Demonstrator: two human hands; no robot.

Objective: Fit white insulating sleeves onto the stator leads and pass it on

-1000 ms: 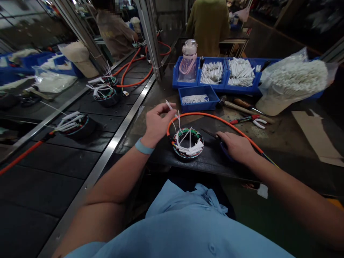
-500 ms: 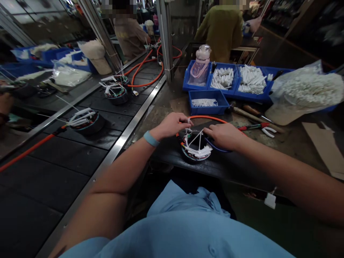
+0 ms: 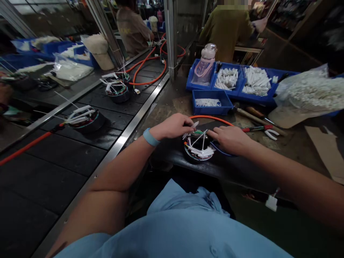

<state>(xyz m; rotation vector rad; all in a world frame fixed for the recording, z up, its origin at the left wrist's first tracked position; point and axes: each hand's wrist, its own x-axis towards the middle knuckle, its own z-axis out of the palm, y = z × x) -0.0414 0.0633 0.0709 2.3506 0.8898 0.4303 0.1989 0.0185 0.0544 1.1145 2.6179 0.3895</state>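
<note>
A round black motor stator [image 3: 200, 156] with coloured wires and white sleeves around its rim lies on the bench before me. My left hand [image 3: 177, 126] is over its far left edge, thumb and finger pinched on a short white sleeve [image 3: 196, 124]. At the far right of the ring is my right hand [image 3: 228, 138], fingers curled together. Their tips meet the upper end of a thin white tie [image 3: 203, 139] that rises from the ring; whether they grip it is hidden. A dark blue cable [image 3: 221, 153] runs beneath that hand. Behind both hands curves an orange cable [image 3: 211, 117].
Blue bins [image 3: 228, 77] of white sleeves and a bottle [image 3: 205, 66] stand behind. A small blue tray [image 3: 212, 104], hammer [image 3: 249, 116], pliers [image 3: 271, 134] and plastic bag [image 3: 309, 95] lie right. More stators [image 3: 87, 120] sit on the dark conveyor [image 3: 67, 157]. Two people work beyond.
The view has shifted slightly. The white sleeve in my left hand now shows past the fingertips, and that hand is turned a little. My right hand remains beside the ring.
</note>
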